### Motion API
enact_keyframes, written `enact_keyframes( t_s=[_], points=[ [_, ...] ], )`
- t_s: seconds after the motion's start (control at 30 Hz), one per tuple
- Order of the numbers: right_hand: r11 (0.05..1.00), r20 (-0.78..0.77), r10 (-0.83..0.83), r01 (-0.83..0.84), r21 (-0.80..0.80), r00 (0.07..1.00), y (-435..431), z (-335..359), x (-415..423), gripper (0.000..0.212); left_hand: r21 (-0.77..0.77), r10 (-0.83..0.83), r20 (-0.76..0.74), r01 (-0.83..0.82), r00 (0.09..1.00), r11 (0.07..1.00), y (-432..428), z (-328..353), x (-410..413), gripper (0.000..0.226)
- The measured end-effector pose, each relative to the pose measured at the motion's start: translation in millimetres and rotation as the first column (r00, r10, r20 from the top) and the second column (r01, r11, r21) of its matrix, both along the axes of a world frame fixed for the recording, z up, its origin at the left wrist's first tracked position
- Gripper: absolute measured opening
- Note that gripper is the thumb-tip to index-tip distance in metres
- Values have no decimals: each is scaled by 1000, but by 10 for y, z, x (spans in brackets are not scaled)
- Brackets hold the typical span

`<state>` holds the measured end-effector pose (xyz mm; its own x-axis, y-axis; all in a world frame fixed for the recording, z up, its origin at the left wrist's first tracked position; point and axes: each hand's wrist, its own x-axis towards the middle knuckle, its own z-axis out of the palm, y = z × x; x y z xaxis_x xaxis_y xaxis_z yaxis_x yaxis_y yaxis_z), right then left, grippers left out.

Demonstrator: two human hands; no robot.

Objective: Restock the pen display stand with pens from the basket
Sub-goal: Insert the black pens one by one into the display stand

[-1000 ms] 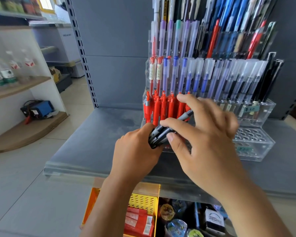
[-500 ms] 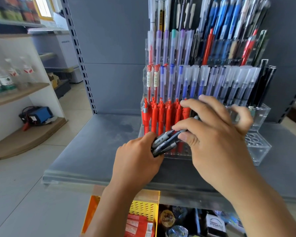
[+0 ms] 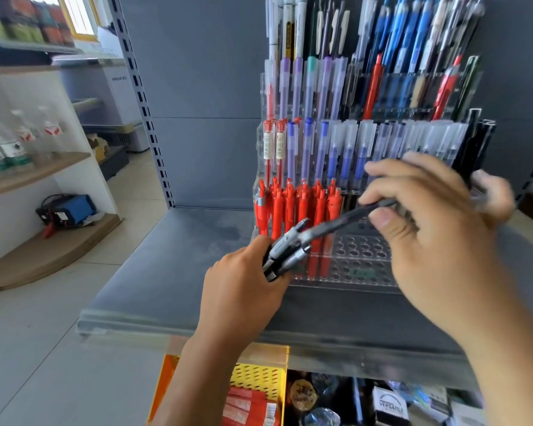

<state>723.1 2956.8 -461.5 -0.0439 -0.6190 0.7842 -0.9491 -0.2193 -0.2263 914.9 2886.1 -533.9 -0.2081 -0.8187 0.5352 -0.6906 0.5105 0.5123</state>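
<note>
A clear tiered pen display stand sits on a grey shelf. Its upper rows hold blue, purple and black pens; the front-left rows hold red pens, and the front-right holes are bare. My left hand grips a bundle of black pens just in front of the red pens. My right hand, blurred, pinches one black pen between thumb and fingers, its far end still among the bundle.
Below the shelf's front edge stands a yellow basket with red packs, beside other packaged goods. A wooden side shelf with bottles is at left, with a blue device on its lower board. Tiled floor lies between.
My right hand has moved right and upward, drawing one black pen out of the bundle. My left hand has stayed in place with the remaining pens.
</note>
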Motion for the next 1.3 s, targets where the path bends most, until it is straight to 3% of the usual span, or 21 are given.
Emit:
enact_keyframes(
  t_s=[0.13, 0.2, 0.4, 0.53, 0.67, 0.93, 1.3],
  points=[
    [995, 243, 99, -90, -47, 965, 0, -66, -124, 24, 28, 7, -30, -6, 1000, 1000, 11, 10, 2, 24],
    [982, 385, 190, -176, -70, 903, -28, -71, -119, 23, 25, 18, -53, -17, 998, 1000, 19, 16, -2, 29],
    [961, 578, 276, -238, -143, 768, -131, -83, -98, 39, 54, 46, -151, -38, 987, 998, 31, 34, -20, 29],
    [954, 633, 291, -271, -132, 717, -169, -79, -84, 70, 54, 44, -139, -37, 989, 998, 23, 18, -28, 29],
    [940, 663, 324, -310, -144, 674, -268, -107, -82, 89, 44, 43, -142, -37, 989, 998, 16, 11, -28, 32],
    [924, 653, 367, -341, -173, 663, -414, -151, -39, 87, 47, 31, -141, -25, 990, 999, 19, 11, -23, 27],
    [942, 597, 307, -325, -81, 741, -547, -332, 81, 90, 60, 21, -140, -13, 990, 998, 29, 8, -15, 29]
  ],
)
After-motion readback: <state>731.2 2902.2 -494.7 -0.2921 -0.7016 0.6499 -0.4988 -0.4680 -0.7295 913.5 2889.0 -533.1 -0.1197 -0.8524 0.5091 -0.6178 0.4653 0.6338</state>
